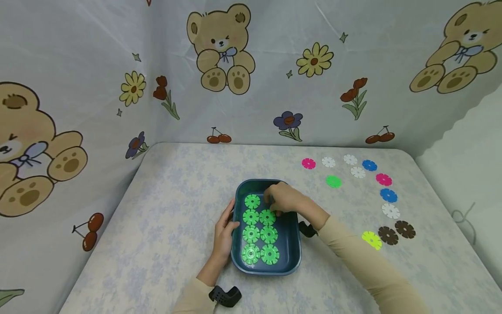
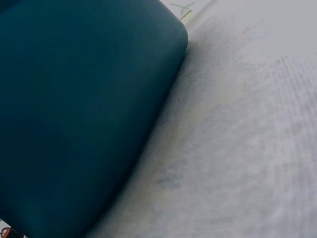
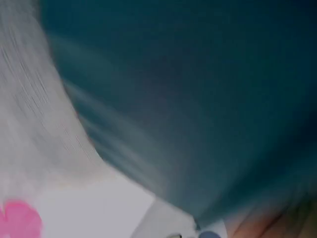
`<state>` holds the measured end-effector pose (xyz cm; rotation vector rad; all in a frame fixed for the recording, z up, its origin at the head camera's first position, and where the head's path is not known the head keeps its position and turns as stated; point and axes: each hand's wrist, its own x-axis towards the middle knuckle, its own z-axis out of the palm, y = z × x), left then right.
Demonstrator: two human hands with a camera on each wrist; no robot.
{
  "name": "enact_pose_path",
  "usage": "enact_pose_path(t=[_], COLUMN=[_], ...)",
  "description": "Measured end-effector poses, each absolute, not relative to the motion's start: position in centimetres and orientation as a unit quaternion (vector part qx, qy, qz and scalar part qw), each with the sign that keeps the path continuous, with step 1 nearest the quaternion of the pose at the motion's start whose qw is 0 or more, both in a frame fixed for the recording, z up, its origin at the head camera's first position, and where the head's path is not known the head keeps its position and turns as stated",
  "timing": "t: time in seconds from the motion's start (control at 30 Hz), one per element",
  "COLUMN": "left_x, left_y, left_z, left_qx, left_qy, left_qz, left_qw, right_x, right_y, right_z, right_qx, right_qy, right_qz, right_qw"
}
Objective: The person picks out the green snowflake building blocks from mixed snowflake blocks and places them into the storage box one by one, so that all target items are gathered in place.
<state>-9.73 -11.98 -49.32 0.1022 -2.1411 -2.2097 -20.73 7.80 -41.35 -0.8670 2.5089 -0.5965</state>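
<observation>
A dark blue plastic tray [image 1: 266, 271] sits on the table in the head view. Several green notched plastic discs [image 1: 251, 234] lie flat inside it in two columns. My left hand [image 1: 223, 235] holds the tray's left side, thumb at the rim and fingers along the outer wall. Over the far right corner of the tray, my right hand [image 1: 285, 198] reaches in with bent fingers pointing down, just beyond the right column. Whatever is beneath those fingertips is hidden. Both wrist views mostly show the tray's outer wall [image 2: 89, 99], and the right one is blurred.
Loose notched discs lie right of the tray: a green disc [image 1: 334, 181], a yellow disc [image 1: 371, 240], two brown ones [image 1: 388, 235], plus pink, white and blue ones. A printed bear curtain [image 1: 259, 117] hangs behind the table. A thin cord [image 1: 464, 218] is at the right edge.
</observation>
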Motion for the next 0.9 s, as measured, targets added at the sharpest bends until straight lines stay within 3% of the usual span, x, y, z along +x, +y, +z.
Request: enact_pose_path(t=[0.2, 0.37, 0.6, 0.9], left_x=[-9.8, -9.7, -9.8, -9.8], left_y=[-12.0, -11.9, -11.9, -11.8], left_z=[-49.2, -49.2, -49.2, -49.4], left_qx=[0.035, 0.03, 0.03, 0.031], left_qy=[-0.695, -0.694, -0.693, -0.693], left_qz=[-0.717, -0.718, -0.719, -0.719], left_qw=[0.035, 0.037, 0.039, 0.039], right_x=[-22.0, -23.7, -26.4, -27.6], right_y=[11.5, 16.4, 23.5, 28.1], right_z=[-38.8, -38.0, -39.3, -42.4], right_qx=[-0.304, -0.227, -0.07, 0.035], right_qy=[0.856, 0.852, 0.89, 0.894], right_qz=[-0.335, -0.414, -0.425, -0.407], right_qw=[0.249, 0.227, 0.152, 0.184])
